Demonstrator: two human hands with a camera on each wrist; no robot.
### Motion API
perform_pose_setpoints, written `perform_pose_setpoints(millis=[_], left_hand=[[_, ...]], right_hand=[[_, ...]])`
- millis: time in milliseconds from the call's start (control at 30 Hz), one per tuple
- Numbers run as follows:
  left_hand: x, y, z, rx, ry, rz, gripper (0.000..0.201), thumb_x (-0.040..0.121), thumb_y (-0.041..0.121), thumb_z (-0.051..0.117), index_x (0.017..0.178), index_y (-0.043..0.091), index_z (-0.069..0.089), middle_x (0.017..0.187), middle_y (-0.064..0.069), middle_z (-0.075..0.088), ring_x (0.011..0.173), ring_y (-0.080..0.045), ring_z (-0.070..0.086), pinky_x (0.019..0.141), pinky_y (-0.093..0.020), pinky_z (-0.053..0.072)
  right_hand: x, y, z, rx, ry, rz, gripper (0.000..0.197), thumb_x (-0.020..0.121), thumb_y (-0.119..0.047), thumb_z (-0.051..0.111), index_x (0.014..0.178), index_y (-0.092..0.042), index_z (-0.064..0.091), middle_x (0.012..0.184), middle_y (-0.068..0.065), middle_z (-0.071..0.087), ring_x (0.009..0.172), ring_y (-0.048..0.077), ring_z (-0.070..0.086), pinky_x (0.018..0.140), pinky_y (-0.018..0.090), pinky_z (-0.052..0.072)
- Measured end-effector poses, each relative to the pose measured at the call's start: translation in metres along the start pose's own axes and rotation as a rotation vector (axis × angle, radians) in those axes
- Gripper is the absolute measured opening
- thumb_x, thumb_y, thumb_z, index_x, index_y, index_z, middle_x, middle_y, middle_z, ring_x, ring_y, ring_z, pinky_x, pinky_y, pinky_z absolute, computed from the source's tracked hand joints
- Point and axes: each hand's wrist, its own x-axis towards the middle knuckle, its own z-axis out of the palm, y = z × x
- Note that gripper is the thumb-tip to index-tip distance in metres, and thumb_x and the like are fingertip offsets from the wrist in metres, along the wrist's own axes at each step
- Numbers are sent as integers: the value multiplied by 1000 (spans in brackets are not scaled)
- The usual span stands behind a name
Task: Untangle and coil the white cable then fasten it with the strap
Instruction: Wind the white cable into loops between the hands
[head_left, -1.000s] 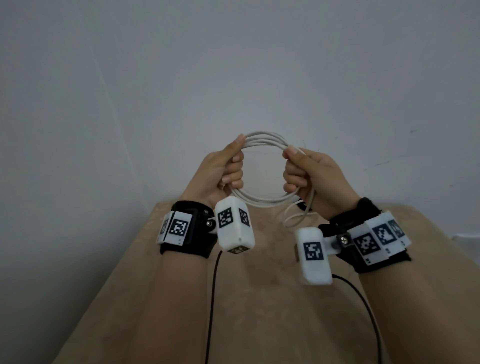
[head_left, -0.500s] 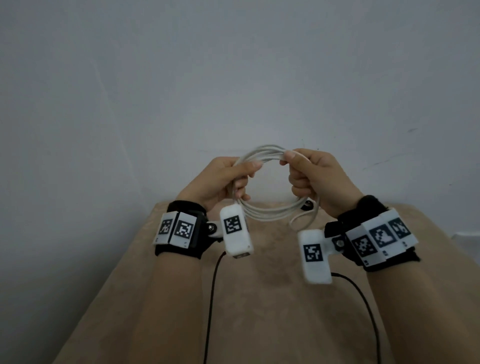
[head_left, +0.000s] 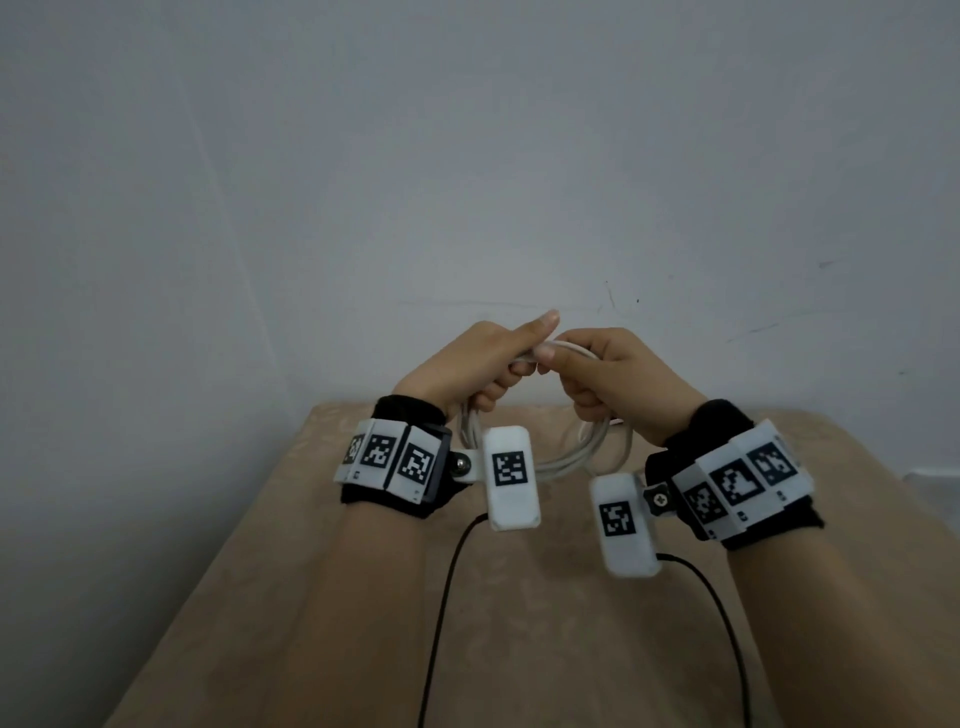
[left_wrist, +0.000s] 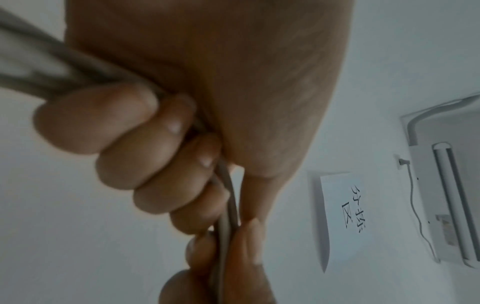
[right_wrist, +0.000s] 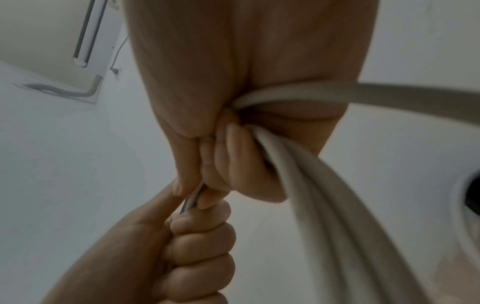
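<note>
The white cable (head_left: 582, 452) is wound into a coil of several loops and held in the air above the beige table (head_left: 519, 623). My left hand (head_left: 483, 364) grips the coil's top from the left, fingers curled round the strands (left_wrist: 52, 67), thumb pointing up. My right hand (head_left: 597, 374) grips the same top from the right, fingers wrapped over the bundle (right_wrist: 298, 164), its thumb and forefinger pinching the strands beside the left hand (right_wrist: 145, 246). The two hands touch at the top. A loose loop hangs below the right hand. No strap is visible.
A plain grey wall (head_left: 467, 156) stands close behind the table. Black wires (head_left: 441, 597) run from the wrist cameras down over the tabletop. The wrist views show an air conditioner (left_wrist: 446, 195) and a paper sign (left_wrist: 345, 209) high on the wall.
Both hands have slid along the coil toward each other and now meet at its top. The round coil has narrowed and hangs lower between the wrists.
</note>
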Motion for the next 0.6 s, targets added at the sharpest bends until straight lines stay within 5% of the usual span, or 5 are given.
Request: perform_pose_setpoints(millis=[233, 333, 433, 600], left_hand=[[6, -1, 2, -167, 165, 76, 53, 89, 55, 55, 52, 25, 33, 49, 9, 23, 42, -8, 16, 39, -19, 13], [6, -1, -1, -251, 219, 90, 53, 90, 54, 55, 53, 25, 28, 48, 9, 22, 41, -8, 15, 38, -19, 13], [7, -2, -4, -335, 257, 91, 55, 91, 52, 55, 52, 26, 27, 47, 9, 22, 39, -7, 15, 37, -19, 13], [7, -3, -12, -490, 317, 64, 56, 92, 50, 55, 47, 27, 29, 45, 11, 22, 36, -5, 15, 35, -18, 11]], right_hand=[[1, 0, -9, 222, 122, -59, 29, 93, -26, 55, 98, 0, 67, 53, -5, 34, 46, 10, 28, 46, 22, 32], [1, 0, -11, 301, 133, -85, 27, 96, -23, 51, 90, -3, 68, 55, -1, 44, 46, 11, 37, 49, 23, 42], [0, -2, -14, 250, 189, -124, 34, 99, -20, 47, 77, -1, 67, 60, 8, 60, 49, 15, 53, 58, 28, 53], [-4, -6, -16, 116, 239, -102, 31, 99, -28, 47, 89, -11, 71, 75, 2, 74, 67, 16, 68, 54, 29, 56]])
